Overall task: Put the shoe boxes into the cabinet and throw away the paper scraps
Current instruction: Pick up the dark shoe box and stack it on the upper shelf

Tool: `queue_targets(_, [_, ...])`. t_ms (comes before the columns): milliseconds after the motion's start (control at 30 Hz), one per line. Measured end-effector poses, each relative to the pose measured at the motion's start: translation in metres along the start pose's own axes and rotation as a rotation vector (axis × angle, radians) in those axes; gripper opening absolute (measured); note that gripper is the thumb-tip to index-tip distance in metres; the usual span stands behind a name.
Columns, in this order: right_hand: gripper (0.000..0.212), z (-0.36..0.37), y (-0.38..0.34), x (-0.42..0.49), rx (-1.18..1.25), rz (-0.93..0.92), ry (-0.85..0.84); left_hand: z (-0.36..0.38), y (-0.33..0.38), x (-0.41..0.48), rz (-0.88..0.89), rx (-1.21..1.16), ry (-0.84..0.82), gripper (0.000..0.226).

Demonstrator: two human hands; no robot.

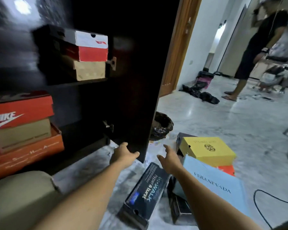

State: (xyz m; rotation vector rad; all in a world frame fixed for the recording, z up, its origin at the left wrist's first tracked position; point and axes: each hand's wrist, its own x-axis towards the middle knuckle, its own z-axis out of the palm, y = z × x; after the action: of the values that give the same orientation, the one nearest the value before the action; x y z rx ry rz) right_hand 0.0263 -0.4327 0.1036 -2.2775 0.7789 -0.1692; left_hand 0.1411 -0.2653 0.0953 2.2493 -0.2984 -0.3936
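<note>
The dark cabinet's open door (133, 80) stands before me. My left hand (124, 152) touches the door's lower edge, fingers spread and holding nothing. My right hand (169, 157) reaches forward with straight fingers, empty, above the floor boxes. A black shoe box (145, 193) lies on the floor below my arms. A light blue box (218, 185), a yellow box (208, 150) and an orange box (227, 170) are piled to the right. Inside, a white-and-red box (90, 45) sits on a tan box (90, 72); a red Nike box (20, 112) tops lower boxes.
A dark wastebasket (161, 126) stands behind the door's edge with small paper scraps (155, 143) on the floor near it. Another person (256, 52) stands at the far right. Dark cloth (199, 93) lies on the floor by a wooden door frame. A black cable (263, 206) loops at lower right.
</note>
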Motion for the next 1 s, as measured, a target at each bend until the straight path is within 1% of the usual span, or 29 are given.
queue_targets(67, [0.066, 0.016, 0.034, -0.005, 0.014, 0.071, -0.026, 0.036, -0.026, -0.014, -0.042, 0.056, -0.067, 0.067])
queue_targets(133, [0.064, 0.034, 0.063, -0.008, 0.029, 0.123, -0.046, 0.067, -0.054, -0.026, -0.089, 0.100, -0.123, 0.063])
queue_targets(267, [0.063, 0.068, 0.102, -0.009, 0.050, 0.179, -0.099, 0.110, -0.108, -0.038, -0.233, 0.122, -0.188, 0.071])
queue_targets(300, [0.065, 0.075, 0.107, -0.007, 0.049, 0.201, -0.116, 0.118, -0.119, -0.040, -0.261, 0.119, -0.186, 0.069])
queue_targets(400, [0.069, 0.097, 0.121, 0.003, 0.099, 0.222, -0.130, 0.137, -0.144, -0.042, -0.283, 0.082, -0.158, 0.055])
queue_targets(567, [0.060, 0.123, 0.134, 0.008, 0.103, 0.240, -0.110, 0.147, -0.162, -0.041, -0.265, 0.035, -0.066, 0.041])
queue_targets(667, [0.063, 0.134, 0.136, 0.001, 0.077, 0.196, -0.079, 0.145, -0.165, -0.053, -0.225, 0.024, -0.043, 0.040])
queue_targets(733, [0.070, 0.136, 0.134, -0.006, 0.066, 0.163, -0.076, 0.143, -0.168, -0.065, -0.199, 0.073, -0.062, 0.037])
queue_targets(800, [0.081, 0.138, 0.133, -0.010, 0.038, 0.122, -0.108, 0.142, -0.178, -0.075, -0.174, 0.081, -0.081, 0.035])
queue_targets(867, [0.089, 0.138, 0.130, -0.010, 0.006, 0.078, -0.189, 0.136, -0.187, -0.078, -0.151, 0.059, -0.093, 0.033])
queue_targets(967, [0.095, 0.144, 0.120, -0.007, -0.034, -0.017, -0.349, 0.123, -0.194, -0.074, -0.133, 0.152, -0.188, 0.035])
queue_targets(1000, [0.097, 0.147, 0.117, -0.004, -0.053, -0.052, -0.383, 0.118, -0.194, -0.069, -0.123, 0.175, -0.185, 0.033])
